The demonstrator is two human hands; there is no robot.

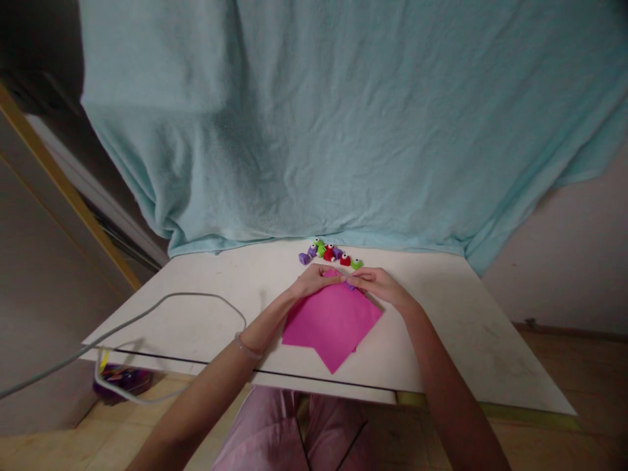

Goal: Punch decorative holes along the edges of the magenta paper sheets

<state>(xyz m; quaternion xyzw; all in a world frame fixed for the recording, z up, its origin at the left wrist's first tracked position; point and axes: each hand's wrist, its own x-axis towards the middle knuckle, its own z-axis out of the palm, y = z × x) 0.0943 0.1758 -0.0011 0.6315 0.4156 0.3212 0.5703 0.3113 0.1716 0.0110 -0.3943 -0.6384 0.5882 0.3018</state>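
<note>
Both hands meet at the 12 o'clock corner of the pink paper, which lies flat on the white counter. The left hand and right hand each pinch that corner with their fingers. Small colourful toys sit just beyond, toward 12 o'clock.

The left hand and right hand are covering the far corner of the pink square paper sheet. The small purple, green and red figures are appearing too tiny to identify. The grey cable is running off the left edge.
</note>
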